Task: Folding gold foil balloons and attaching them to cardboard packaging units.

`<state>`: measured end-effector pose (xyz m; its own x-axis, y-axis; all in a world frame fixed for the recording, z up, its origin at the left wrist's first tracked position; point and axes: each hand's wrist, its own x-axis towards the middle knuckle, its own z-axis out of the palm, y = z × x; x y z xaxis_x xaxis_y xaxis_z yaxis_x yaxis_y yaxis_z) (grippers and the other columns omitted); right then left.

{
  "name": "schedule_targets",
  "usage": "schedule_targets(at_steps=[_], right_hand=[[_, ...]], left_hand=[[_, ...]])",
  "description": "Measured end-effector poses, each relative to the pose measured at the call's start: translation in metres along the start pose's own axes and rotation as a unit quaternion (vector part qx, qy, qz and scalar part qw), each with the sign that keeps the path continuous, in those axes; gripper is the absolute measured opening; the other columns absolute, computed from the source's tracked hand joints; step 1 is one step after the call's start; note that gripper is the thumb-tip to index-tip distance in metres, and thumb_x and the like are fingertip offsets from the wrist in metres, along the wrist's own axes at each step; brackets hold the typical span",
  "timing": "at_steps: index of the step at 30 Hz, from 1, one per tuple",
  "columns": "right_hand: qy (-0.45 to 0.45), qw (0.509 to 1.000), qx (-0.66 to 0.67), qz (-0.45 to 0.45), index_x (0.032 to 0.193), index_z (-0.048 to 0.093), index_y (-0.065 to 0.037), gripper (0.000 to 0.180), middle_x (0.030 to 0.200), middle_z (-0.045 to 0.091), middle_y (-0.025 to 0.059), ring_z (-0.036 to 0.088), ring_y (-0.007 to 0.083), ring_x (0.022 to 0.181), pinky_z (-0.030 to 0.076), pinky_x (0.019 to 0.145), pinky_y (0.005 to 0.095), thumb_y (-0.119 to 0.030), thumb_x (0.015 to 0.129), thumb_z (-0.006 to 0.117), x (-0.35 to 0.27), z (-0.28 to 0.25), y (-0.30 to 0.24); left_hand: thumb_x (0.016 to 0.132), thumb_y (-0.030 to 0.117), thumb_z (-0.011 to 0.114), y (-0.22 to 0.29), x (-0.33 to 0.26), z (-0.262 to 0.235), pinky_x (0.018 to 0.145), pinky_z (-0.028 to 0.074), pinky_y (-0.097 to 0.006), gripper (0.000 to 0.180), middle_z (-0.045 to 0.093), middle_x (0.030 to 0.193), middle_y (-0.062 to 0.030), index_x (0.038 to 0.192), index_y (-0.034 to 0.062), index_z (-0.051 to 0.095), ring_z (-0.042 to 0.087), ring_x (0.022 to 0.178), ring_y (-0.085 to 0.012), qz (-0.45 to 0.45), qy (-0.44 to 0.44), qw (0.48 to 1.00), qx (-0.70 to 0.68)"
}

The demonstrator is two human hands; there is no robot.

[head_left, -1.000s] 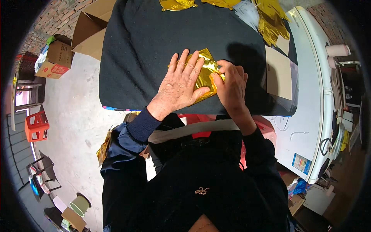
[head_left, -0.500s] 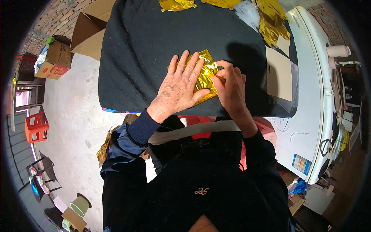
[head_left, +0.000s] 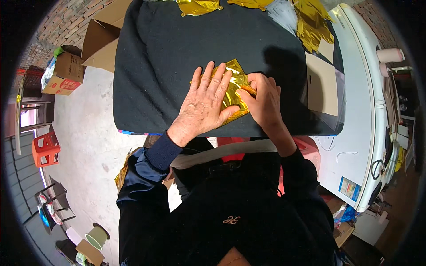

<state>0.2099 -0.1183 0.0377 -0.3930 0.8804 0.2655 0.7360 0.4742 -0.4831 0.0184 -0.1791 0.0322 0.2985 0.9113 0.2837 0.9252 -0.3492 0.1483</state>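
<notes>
Pressing gold foil piece (head_left: pixel 234 86): left hand (head_left: pixel 205 104) flat, right hand (head_left: pixel 265 101) pinching.

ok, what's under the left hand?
The left hand lies flat, fingers spread, on a gold foil piece, which rests on the dark cloth covering the table. The right hand pinches the foil's right edge. The foil beneath the palm is hidden.
</notes>
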Motion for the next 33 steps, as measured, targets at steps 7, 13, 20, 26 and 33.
schedule_targets(at_steps=[7,13,20,26,33], right_hand=[[-0.004,0.999,-0.018,-0.043,0.108,0.065,-0.014,0.033,0.090,0.057,0.0009,0.054,0.0217,0.090,0.039,0.085,0.0398,-0.028,0.082,0.080,0.009,-0.003,0.001],[-0.009,0.998,0.008,-0.056,0.103,0.065,-0.012,0.029,0.094,0.057,0.0025,0.054,0.0224,0.091,0.040,0.086,0.0398,-0.028,0.083,0.079,0.013,-0.003,0.007],[-0.040,0.996,0.021,-0.074,0.099,0.062,-0.011,0.026,0.096,0.060,0.0032,0.057,0.0229,0.095,0.040,0.090,0.0401,-0.024,0.084,0.078,0.013,-0.006,0.006],[-0.027,0.997,0.065,-0.031,0.096,0.058,-0.009,0.018,0.095,0.064,0.0046,0.060,0.0231,0.092,0.041,0.090,0.0385,-0.013,0.088,0.074,0.006,-0.001,0.000],[0.100,0.984,0.136,-0.049,0.100,0.058,-0.010,0.021,0.089,0.066,-0.0003,0.062,0.0188,0.087,0.042,0.088,0.0365,-0.005,0.088,0.074,-0.001,0.008,0.000]], left_hand=[[0.099,0.065,0.046,0.001,0.000,-0.002,0.125,0.015,-0.056,0.086,0.035,0.161,-0.0224,0.153,-0.0012,0.040,0.026,0.153,-0.0409,-0.005,-0.006,1.000,-0.011],[0.099,0.067,0.045,0.001,0.000,-0.003,0.126,0.015,-0.055,0.087,0.036,0.161,-0.0226,0.154,-0.0007,0.040,0.026,0.153,-0.0409,-0.011,-0.013,1.000,-0.011],[0.099,0.069,0.044,0.001,0.001,-0.003,0.126,0.014,-0.055,0.088,0.035,0.161,-0.0224,0.154,0.0009,0.041,0.026,0.153,-0.0407,-0.012,-0.022,1.000,-0.002],[0.099,0.069,0.042,0.001,0.000,-0.003,0.127,0.013,-0.055,0.086,0.033,0.162,-0.0219,0.155,0.0026,0.040,0.024,0.154,-0.0403,-0.013,-0.025,1.000,0.000],[0.100,0.069,0.042,0.000,0.000,-0.001,0.126,0.014,-0.055,0.088,0.033,0.162,-0.0221,0.156,0.0015,0.038,0.024,0.154,-0.0404,-0.011,-0.026,1.000,0.005]])
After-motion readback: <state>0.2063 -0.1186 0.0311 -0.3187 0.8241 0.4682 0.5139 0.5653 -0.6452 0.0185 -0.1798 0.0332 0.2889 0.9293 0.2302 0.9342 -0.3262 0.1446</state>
